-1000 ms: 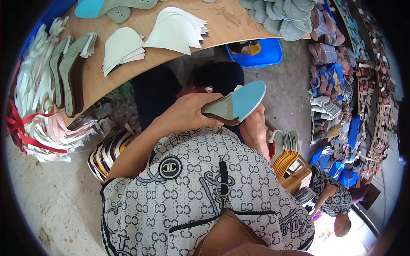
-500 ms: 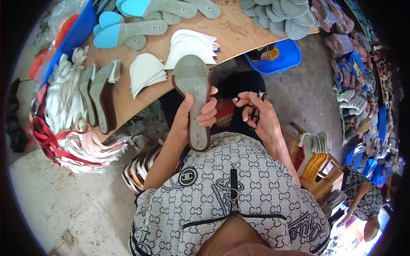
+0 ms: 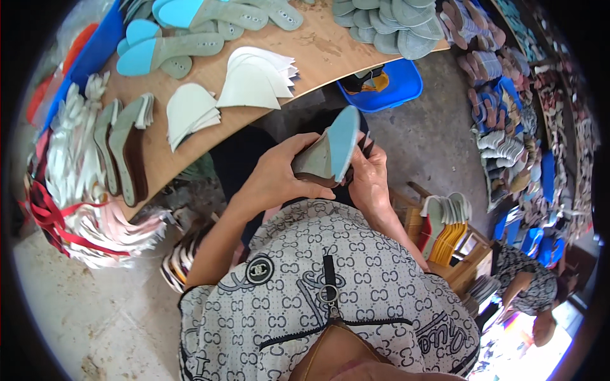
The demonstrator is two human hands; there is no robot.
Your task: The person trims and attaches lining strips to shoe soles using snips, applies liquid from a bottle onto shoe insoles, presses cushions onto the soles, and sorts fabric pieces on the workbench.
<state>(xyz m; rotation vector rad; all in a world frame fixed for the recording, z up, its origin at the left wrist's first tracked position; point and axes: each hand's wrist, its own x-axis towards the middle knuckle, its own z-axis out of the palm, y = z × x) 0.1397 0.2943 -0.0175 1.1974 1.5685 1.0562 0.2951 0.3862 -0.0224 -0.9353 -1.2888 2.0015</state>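
My left hand (image 3: 276, 170) is wrapped round an insole (image 3: 344, 141), grey towards the heel with a light blue front and a brown edge. The insole is tilted, its blue front raised towards the upper right. My right hand (image 3: 371, 181) is close against the right side of that front, fingers curled. A small dark cutting tool, seemingly snips (image 3: 366, 143), shows between its fingers; most of it is hidden by the hand and the insole. Whether its blades touch the insole cannot be made out.
A wooden table (image 3: 318, 41) bears white cut pieces (image 3: 254, 79), blue-and-grey insoles (image 3: 136, 58) and a pile of grey pieces (image 3: 406, 32). White straps (image 3: 79, 127) hang left. A blue basin (image 3: 394, 95), a wooden stool (image 3: 467, 270) with soles and another person (image 3: 524, 279) are right.
My left hand has turned the insole from its ridged grey underside to show the blue front, tilting it rightward. My right hand has moved left, bringing the tool against the insole's edge.
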